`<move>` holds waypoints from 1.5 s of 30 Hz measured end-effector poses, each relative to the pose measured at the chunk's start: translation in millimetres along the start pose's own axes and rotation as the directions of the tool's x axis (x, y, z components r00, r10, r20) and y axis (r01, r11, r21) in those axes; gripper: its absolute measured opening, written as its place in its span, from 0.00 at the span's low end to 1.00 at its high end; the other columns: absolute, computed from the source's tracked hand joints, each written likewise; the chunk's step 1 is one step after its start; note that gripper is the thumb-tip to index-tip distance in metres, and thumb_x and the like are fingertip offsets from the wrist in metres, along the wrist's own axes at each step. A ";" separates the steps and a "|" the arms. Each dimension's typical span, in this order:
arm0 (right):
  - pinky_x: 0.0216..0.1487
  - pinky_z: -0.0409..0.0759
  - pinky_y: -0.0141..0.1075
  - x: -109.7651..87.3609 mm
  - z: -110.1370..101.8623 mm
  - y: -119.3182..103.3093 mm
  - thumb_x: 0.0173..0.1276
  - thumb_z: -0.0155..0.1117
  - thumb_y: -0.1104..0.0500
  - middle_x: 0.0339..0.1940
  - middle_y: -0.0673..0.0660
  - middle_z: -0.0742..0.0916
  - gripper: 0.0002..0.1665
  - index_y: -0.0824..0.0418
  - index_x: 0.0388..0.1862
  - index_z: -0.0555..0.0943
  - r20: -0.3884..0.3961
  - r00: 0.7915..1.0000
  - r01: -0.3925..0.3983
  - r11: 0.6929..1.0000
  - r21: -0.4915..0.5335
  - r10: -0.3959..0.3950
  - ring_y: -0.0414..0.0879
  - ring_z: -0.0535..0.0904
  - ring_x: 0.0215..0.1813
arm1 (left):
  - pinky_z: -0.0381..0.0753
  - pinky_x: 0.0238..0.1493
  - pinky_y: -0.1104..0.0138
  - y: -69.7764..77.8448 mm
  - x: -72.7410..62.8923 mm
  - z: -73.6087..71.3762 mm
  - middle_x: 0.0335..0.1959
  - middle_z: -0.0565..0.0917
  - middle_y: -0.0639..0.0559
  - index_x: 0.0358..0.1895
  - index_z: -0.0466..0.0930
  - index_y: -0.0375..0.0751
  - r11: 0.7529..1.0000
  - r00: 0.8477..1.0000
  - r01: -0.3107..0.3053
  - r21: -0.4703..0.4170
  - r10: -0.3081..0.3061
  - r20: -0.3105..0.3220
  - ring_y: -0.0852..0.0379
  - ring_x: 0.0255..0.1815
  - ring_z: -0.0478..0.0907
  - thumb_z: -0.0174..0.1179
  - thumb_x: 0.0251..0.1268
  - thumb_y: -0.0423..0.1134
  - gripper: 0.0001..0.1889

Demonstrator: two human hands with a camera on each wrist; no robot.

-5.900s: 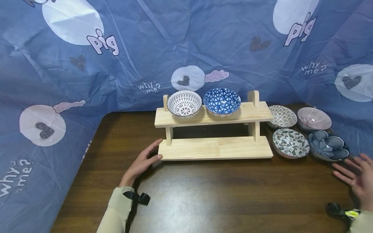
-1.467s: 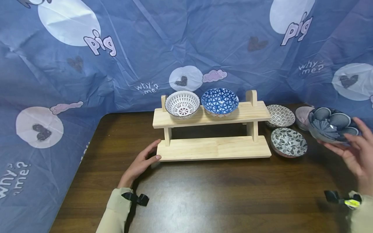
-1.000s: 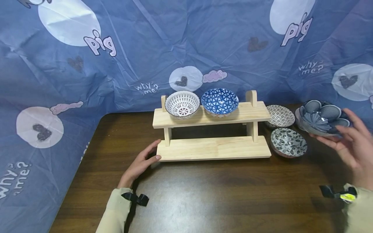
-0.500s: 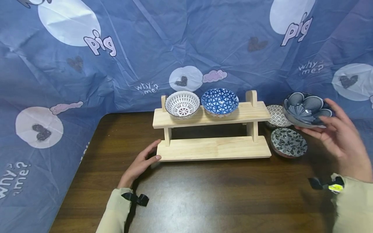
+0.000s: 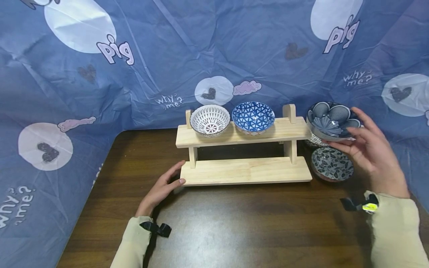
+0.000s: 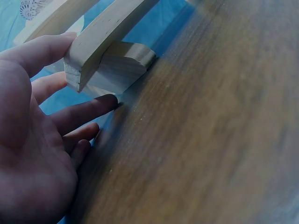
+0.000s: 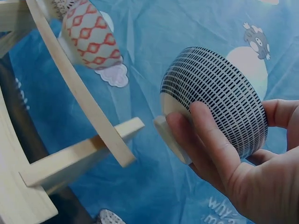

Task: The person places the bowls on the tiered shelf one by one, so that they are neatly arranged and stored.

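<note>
My right hand (image 5: 375, 160) holds a dark blue-grey bowl with petal-like shapes inside (image 5: 333, 121), beside the right end of the wooden two-tier rack's (image 5: 246, 171) upper shelf. In the right wrist view its outside is covered in black dashes (image 7: 215, 93); fingers lie under it near the foot, the thumb at the rim. My left hand (image 5: 162, 188) grips the left end of the lower shelf, thumb at the front corner. A white bowl with dark marks (image 5: 210, 121) and a blue-and-white triangle bowl (image 5: 253, 117) sit on the upper shelf.
A leaf-patterned bowl (image 5: 331, 163) stands on the brown table (image 5: 234, 223), right of the rack. Behind it a lattice-patterned bowl (image 5: 315, 141) is mostly covered by the held bowl. The pink bowl is hidden from view. A blue printed cloth (image 5: 151, 56) hangs behind.
The right hand has taken the blue-grey bowl from the table, lifted it and carried it left, past the pink bowl, to the rack's right end. The left hand stays on the rack.
</note>
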State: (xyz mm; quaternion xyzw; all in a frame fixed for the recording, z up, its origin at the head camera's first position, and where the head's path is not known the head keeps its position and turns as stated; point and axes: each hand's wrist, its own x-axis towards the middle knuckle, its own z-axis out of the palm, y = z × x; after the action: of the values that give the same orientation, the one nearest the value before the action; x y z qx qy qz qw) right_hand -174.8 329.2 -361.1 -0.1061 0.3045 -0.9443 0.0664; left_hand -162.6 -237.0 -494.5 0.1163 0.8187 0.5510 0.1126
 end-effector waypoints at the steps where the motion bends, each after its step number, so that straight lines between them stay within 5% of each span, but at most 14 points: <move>1: 0.44 0.83 0.61 1.5 1.2 1.7 0.76 0.32 0.78 0.59 0.64 0.80 0.35 0.53 0.73 0.65 -0.010 1.000 0.002 1.000 -0.025 -0.002 0.67 0.85 0.53 | 0.64 0.70 0.44 0.1 0.0 0.0 0.76 0.66 0.38 0.78 0.58 0.50 1.000 1.000 0.001 0.001 -0.001 0.001 0.37 0.75 0.64 0.59 0.72 0.42 0.34; 13: 0.44 0.84 0.58 18.7 10.6 19.9 0.76 0.34 0.77 0.59 0.60 0.78 0.32 0.52 0.70 0.67 0.019 0.999 -0.048 0.997 -0.054 0.049 0.68 0.86 0.48 | 0.63 0.71 0.42 0.6 -0.2 0.2 0.77 0.65 0.38 0.79 0.58 0.50 1.000 1.000 0.016 -0.007 -0.016 0.002 0.37 0.76 0.63 0.59 0.72 0.42 0.34; 29: 0.41 0.86 0.54 33.4 15.9 39.4 0.75 0.42 0.76 0.60 0.55 0.76 0.32 0.48 0.69 0.68 -0.082 0.994 -0.083 0.984 -0.160 0.071 0.62 0.88 0.45 | 0.63 0.71 0.44 0.7 -0.4 -0.2 0.77 0.65 0.39 0.79 0.58 0.50 1.000 1.000 0.016 -0.009 -0.016 0.003 0.37 0.76 0.63 0.59 0.72 0.42 0.34; 35: 0.41 0.87 0.52 35.6 17.1 42.6 0.76 0.43 0.75 0.61 0.55 0.67 0.34 0.45 0.71 0.65 -0.117 0.990 -0.100 0.971 -0.219 0.075 0.57 0.88 0.44 | 0.63 0.71 0.43 0.9 -0.2 -0.4 0.77 0.65 0.38 0.79 0.57 0.48 1.000 1.000 0.013 -0.009 -0.013 0.005 0.37 0.76 0.62 0.59 0.73 0.42 0.35; 45: 0.40 0.87 0.51 38.9 17.5 46.3 0.76 0.44 0.74 0.62 0.55 0.64 0.38 0.44 0.77 0.58 -0.148 0.986 -0.113 0.970 -0.213 0.082 0.58 0.88 0.43 | 0.63 0.70 0.43 0.2 -0.5 -0.7 0.76 0.66 0.38 0.79 0.58 0.49 1.000 1.000 0.003 -0.005 -0.003 0.004 0.37 0.75 0.63 0.59 0.72 0.42 0.34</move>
State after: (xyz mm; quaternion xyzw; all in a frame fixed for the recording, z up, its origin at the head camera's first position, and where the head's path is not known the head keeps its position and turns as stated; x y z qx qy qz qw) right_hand -205.4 274.6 -368.2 -0.0320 0.4162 -0.9052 0.0794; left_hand -162.3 -237.7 -494.1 0.1158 0.8173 0.5525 0.1154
